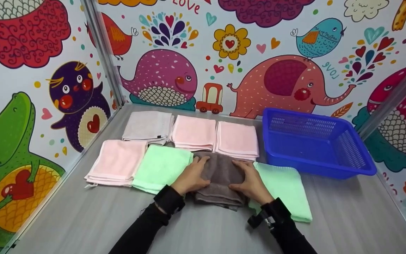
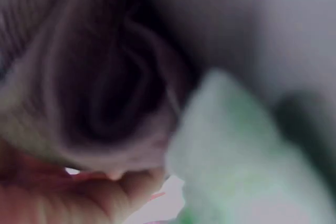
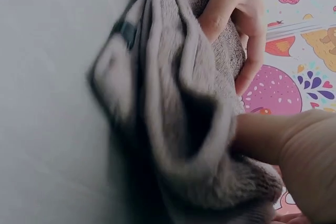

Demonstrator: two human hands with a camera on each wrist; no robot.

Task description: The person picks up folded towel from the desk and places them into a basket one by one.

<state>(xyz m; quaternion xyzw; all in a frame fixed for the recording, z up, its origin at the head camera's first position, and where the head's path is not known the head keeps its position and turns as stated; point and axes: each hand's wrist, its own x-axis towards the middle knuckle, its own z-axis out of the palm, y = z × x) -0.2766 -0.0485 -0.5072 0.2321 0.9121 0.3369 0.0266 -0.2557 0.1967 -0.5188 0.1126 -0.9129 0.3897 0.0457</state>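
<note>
A folded grey-brown towel (image 1: 221, 176) lies between both hands in the head view. My left hand (image 1: 193, 177) grips its left side, and my right hand (image 1: 251, 181) grips its right side, thumbs on the near part. Up close in the right wrist view, the towel (image 3: 210, 129) shows its layered folds, with the right hand (image 3: 312, 156) against it and the left hand (image 3: 239, 19) holding the far side. The left wrist view is blurred; fingers (image 2: 100, 198) press along the towel's edge. A folded mint-green towel (image 1: 159, 164) lies left, another green towel (image 1: 287, 190) right.
Behind lie a folded light-grey towel (image 1: 146, 125) and two pink towels (image 1: 194, 131) in a row. Another pink towel (image 1: 120, 160) is at the front left. A blue plastic basket (image 1: 303, 148) stands at the back right. Cartoon-printed walls (image 1: 217, 77) enclose the grey table (image 1: 83, 218).
</note>
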